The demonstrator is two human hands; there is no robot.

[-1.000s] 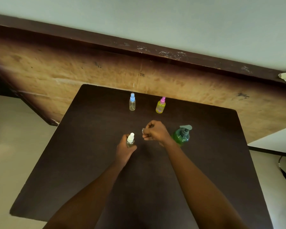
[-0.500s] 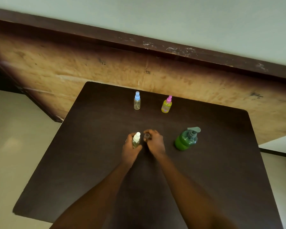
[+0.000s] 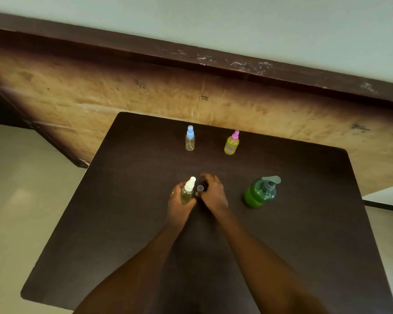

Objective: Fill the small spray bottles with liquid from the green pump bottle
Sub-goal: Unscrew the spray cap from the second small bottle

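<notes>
Left hand [image 3: 179, 200] grips the white-topped spray bottle [image 3: 187, 192] mid-desk [image 3: 127, 223], probably steadying it; right hand [image 3: 213, 193] curls at a clear cap [image 3: 200, 188], pinch not discernible; green pump bottle [image 3: 258, 194] stands untouched at right.

dark brown table [image 3: 123, 200], plain. pump bottle [image 3: 258, 194] bright green, grey-green top. blue-capped bottle [image 3: 190, 139] clear, pink-capped bottle [image 3: 232, 143] yellow, white-capped bottle [image 3: 187, 191] pale olive. small cap [image 3: 200, 188] see-through grey. mottled tan panel [image 3: 100, 98] behind.

Dim, warm light is falling on the dark table [image 3: 114, 223]; my right hand [image 3: 213, 193] is blurring a little, and the wide lens is bending the edges slightly.
</notes>
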